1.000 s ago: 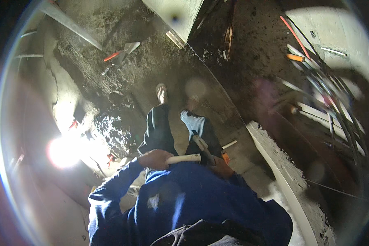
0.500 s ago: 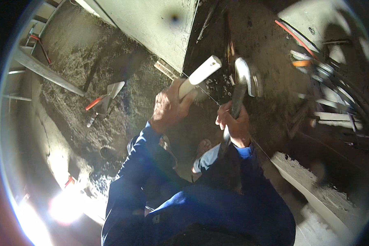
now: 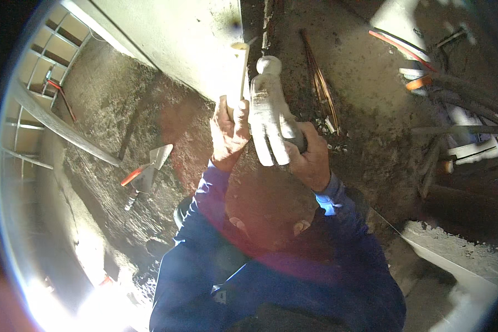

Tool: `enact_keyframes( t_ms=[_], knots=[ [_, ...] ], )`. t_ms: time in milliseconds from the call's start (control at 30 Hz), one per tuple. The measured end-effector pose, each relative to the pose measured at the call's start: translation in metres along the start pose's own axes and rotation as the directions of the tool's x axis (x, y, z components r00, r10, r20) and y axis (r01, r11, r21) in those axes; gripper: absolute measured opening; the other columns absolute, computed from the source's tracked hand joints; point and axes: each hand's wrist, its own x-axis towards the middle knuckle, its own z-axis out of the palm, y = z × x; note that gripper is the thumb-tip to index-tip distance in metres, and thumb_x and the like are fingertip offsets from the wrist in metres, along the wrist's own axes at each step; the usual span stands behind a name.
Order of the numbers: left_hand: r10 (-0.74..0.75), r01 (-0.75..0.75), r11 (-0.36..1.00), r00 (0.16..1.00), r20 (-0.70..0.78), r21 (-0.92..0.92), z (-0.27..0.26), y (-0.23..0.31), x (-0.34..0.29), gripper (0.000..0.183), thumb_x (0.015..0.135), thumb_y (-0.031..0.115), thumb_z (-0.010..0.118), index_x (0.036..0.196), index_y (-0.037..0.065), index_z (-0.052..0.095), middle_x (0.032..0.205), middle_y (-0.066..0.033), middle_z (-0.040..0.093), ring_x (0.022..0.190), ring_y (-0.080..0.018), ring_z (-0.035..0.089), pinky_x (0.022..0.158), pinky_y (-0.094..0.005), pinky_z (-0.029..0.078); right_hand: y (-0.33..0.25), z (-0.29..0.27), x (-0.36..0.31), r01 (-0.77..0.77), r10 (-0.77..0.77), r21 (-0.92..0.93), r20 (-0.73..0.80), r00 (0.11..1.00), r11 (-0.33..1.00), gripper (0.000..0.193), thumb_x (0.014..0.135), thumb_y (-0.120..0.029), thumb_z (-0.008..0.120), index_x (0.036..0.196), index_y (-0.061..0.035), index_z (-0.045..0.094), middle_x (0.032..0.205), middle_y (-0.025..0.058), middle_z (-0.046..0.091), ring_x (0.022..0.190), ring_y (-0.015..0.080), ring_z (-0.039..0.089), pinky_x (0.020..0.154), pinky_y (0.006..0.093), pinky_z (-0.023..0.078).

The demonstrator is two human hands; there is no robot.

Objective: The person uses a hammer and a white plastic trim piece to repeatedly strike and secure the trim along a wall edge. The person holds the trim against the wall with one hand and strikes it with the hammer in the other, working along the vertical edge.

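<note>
My left hand [image 3: 228, 133] is closed around a white pipe [image 3: 235, 74], which points away from me in front of the pale block [image 3: 166, 33]. My right hand [image 3: 311, 160] grips a claw hammer [image 3: 266, 105] by its dark handle. The hammer's head is washed out by bright light and looks large, close beside the pipe and my left hand. Its round face points to the far side and its claws point back toward me. I cannot make out a gap or contact between hammer and pipe.
A trowel [image 3: 158, 156] with an orange handle lies on the rough floor to the left. Beyond it are a long grey pole [image 3: 66, 124] and a metal grid [image 3: 50, 41]. Thin copper-coloured rods [image 3: 320, 83] lie ahead. Hoses [image 3: 470, 91] and tools clutter the right, above a pale ledge [image 3: 454, 249].
My right hand has lifted and turned the hammer, bringing its head leftward toward the pipe. The pipe in my left hand has swung from a rightward tilt to nearly straight ahead.
</note>
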Motion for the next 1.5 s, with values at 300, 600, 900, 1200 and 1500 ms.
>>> enact_keyframes(
  t_ms=[300,600,900,1200,1500],
  knots=[
    [0.287,-0.34,0.884,0.937,0.202,0.322,-0.007,-0.063,-0.016,0.033,0.094,0.031,0.065,0.115,0.008,0.054,0.105,-0.0035,0.06,0.092,-0.0098,0.058,0.078,-0.027,0.051,-0.019,0.008,0.027,0.238,-0.237,-0.179,0.029,0.971,0.954,0.043,0.077,-0.026,0.081,0.105,-0.003,0.059,0.078,0.0187,0.067,0.067,0.031,0.069,0.06,0.0368,0.054],
    [0.071,0.003,0.944,0.975,-0.211,0.329,0.023,-0.019,0.001,0.046,0.094,0.05,0.059,0.084,0.005,0.052,0.054,0.0027,0.044,0.048,-0.0084,0.043,0.044,-0.0268,0.036,-0.03,-0.002,0.015,0.656,-0.637,-0.17,0.157,0.755,0.736,0.062,0.076,-0.059,0.071,0.096,-0.0027,0.058,0.077,0.019,0.064,0.067,0.032,0.067,0.06,0.0451,0.053],
    [0.081,0.063,0.91,0.942,-0.326,0.409,0.036,-0.001,0.0,0.049,0.096,0.053,0.053,0.082,0.006,0.053,0.057,-0.0048,0.043,0.052,-0.017,0.044,0.049,-0.0342,0.037,-0.028,0.009,0.012,0.444,-0.423,-0.143,0.153,0.893,0.885,0.049,0.072,-0.048,0.08,0.083,-0.0057,0.057,0.074,0.0163,0.064,0.061,0.0304,0.067,0.053,0.042,0.051],
    [-0.092,0.137,0.968,0.973,-0.21,0.208,0.036,0.016,-0.001,0.042,0.096,0.045,0.055,0.084,0.005,0.055,0.059,-0.0041,0.046,0.055,-0.0133,0.044,0.051,-0.0344,0.039,-0.022,0.007,0.014,0.334,-0.33,-0.223,0.056,0.942,0.916,0.046,0.077,-0.046,0.077,0.08,-0.0059,0.056,0.06,0.0132,0.055,0.051,0.0301,0.06,0.048,0.0393,0.049],
    [0.216,-0.192,0.939,0.975,-0.054,0.284,0.034,0.007,0.006,0.046,0.094,0.049,0.058,0.084,0.004,0.056,0.068,-0.0041,0.053,0.057,-0.0163,0.05,0.053,-0.0302,0.041,-0.022,0.01,0.021,0.184,-0.177,-0.25,0.053,0.983,0.951,0.045,0.079,-0.043,0.077,0.09,-0.005,0.056,0.069,0.016,0.064,0.059,0.0299,0.067,0.052,0.0406,0.053]
  ],
)
